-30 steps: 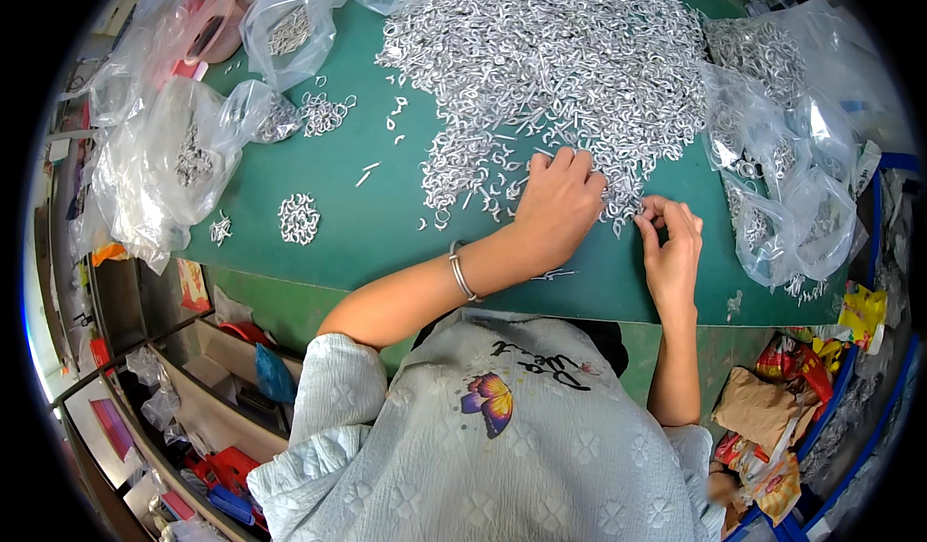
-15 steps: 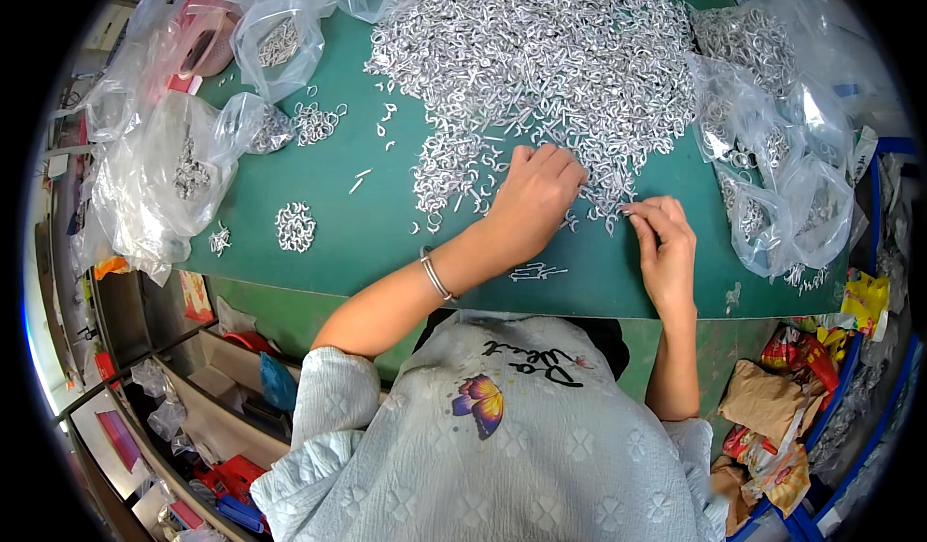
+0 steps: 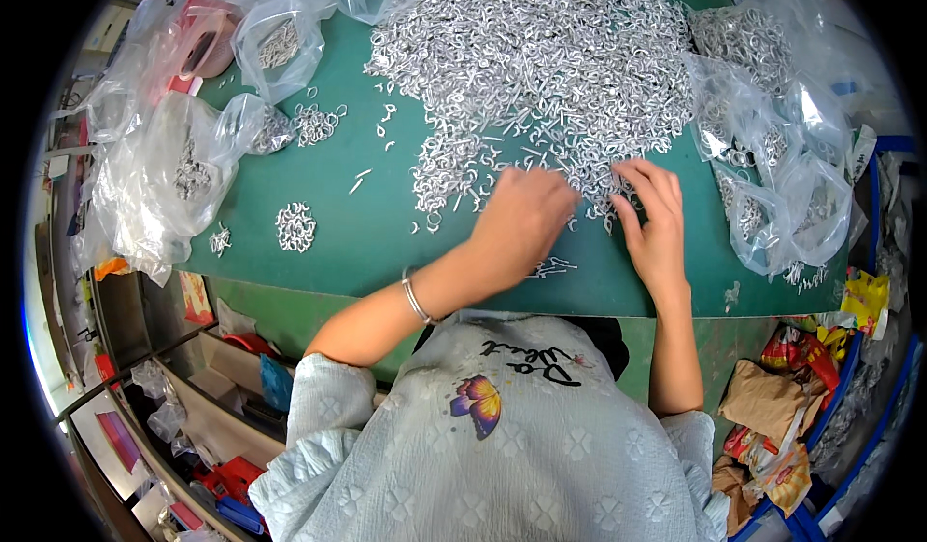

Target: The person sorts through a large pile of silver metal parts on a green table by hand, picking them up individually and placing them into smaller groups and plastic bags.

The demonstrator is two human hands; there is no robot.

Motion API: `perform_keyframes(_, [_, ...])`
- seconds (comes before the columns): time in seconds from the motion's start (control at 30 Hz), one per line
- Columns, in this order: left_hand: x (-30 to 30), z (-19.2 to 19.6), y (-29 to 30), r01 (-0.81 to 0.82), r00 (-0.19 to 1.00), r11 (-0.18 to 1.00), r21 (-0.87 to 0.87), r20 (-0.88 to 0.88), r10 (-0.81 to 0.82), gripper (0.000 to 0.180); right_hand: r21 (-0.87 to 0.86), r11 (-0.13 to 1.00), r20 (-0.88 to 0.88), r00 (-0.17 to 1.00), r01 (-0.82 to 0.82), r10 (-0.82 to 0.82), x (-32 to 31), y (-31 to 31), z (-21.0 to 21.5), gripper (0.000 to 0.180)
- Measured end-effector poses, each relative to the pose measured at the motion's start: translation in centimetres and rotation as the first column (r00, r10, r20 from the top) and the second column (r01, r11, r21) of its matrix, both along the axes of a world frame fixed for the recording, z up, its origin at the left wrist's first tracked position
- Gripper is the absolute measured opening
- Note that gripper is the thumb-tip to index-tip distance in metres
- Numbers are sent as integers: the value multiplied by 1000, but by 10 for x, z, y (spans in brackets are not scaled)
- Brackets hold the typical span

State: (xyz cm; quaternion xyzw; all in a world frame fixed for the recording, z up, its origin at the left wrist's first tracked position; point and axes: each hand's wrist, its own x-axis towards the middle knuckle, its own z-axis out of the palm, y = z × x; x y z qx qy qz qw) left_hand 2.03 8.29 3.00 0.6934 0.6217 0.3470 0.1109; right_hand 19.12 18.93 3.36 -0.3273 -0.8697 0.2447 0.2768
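L hand point(image 3: 524, 216) drawn back near, by loose pins point(image 3: 554, 268); grip blurred, can't tell. R hand point(image 3: 655, 216) shifted far-left to metal bits pile point(image 3: 541, 59) (far centre, green table point(image 3: 386, 214)), pinch now parted, so looks free.

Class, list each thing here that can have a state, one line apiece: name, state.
Left hand: fingers bent, blurred; any hold unclear
Right hand: grip open, thumb apart from fingers
Bracelet: worn on left wrist
Large metal pile: loose, spread out
Small round cluster: apart from the pile
Thin pins: lying loose on the green table
Clear bags at right: crumpled, holding metal pieces
Brown paper: crumpled
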Motion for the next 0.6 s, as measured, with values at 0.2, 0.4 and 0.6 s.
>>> perform_keyframes(0.2, [20, -20, -47, 208, 978, 974, -91, 3, -208, 27, 44, 986, 75, 984, -163, 159, 11, 2, -14, 16])
perform_keyframes(0.4, [19, -23, -64, 184, 983, 981, -57, 29, -182, 30, 30, 995, -67, 993, -98, 100, 35, 10, -15, 17])
perform_keyframes(0.6, [17, -24, -65, 179, 984, 983, -32, -7, -180, 29, -181, 963, -111, 969, 198, -220, 34, 10, -10, 15])
